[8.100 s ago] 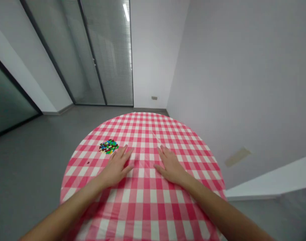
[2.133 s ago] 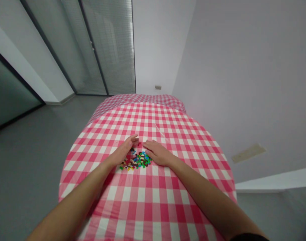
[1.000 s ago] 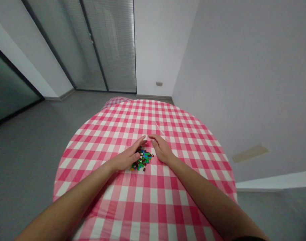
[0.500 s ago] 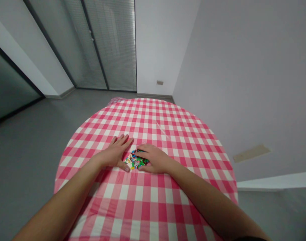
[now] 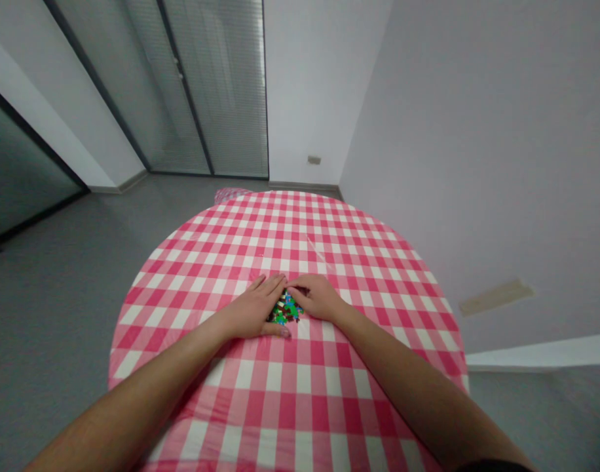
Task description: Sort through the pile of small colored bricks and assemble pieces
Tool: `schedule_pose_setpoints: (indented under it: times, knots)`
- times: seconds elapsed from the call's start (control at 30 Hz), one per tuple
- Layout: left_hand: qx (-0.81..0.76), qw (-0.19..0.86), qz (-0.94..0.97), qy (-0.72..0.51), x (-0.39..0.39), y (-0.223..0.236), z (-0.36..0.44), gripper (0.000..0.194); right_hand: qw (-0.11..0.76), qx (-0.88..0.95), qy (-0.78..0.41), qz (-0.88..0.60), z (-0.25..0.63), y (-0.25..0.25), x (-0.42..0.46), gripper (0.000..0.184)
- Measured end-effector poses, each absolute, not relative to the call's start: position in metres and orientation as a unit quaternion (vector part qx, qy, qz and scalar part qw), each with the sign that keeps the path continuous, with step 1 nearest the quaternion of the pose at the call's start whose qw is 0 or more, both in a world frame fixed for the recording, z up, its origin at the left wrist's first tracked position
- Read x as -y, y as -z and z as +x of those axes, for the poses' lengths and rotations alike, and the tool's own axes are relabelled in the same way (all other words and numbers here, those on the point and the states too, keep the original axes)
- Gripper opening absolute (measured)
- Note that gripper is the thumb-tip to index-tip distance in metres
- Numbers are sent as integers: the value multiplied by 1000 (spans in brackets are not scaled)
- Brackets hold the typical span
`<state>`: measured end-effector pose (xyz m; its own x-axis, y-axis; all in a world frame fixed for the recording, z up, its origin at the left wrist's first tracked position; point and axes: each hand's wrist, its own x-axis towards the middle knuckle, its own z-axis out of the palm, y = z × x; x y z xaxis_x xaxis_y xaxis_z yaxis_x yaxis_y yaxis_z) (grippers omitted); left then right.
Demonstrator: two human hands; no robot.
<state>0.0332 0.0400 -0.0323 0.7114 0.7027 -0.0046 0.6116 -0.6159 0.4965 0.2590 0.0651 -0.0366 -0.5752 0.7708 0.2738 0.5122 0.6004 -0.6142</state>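
A small heap of multicoloured pieces (image 5: pixel 287 311), mostly green, blue, white and dark, lies between my hands; they look like jigsaw pieces, but are too small to tell surely. My left hand (image 5: pixel 255 308) lies flat with fingers stretched out along the heap's left side, its thumb at the near edge. At the heap's upper right, my right hand (image 5: pixel 319 296) is closed, thumb and index finger drawn together with the other fingers curled. Whatever may be between those fingertips is hidden. Part of the heap is covered by my left palm.
The round table carries a red-and-white checked cloth (image 5: pixel 300 387), wrinkled at the near left. Behind stand glass doors with blinds (image 5: pixel 221 98). A pale wall (image 5: pixel 487 164) rises on the right, and checked fabric (image 5: pixel 230 195) shows past the table's far left edge.
My left hand has slid right, and the heap now sits further right and more gathered. My right hand has shifted right and slightly up, its spread fingers now drawn together.
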Motion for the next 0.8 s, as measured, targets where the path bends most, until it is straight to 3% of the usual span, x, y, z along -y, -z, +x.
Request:
schedule_pose_setpoints:
  times: [0.13, 0.27, 0.5, 0.8]
  knots:
    - [-369, 287, 876, -117, -40, 30, 30, 109, 342, 760, -374, -407, 261, 43, -68, 25]
    - [-419, 328, 828, -179, -48, 27, 17, 86, 399, 688, -417, -439, 262, 49, -75, 30]
    - [-537, 173, 815, -136, -81, 35, -39, 80, 370, 743, -346, -438, 265, 47, -78, 25]
    - [-650, 90, 755, -20, -98, 34, -109, 81, 338, 756, -340, -445, 262, 43, -75, 23]
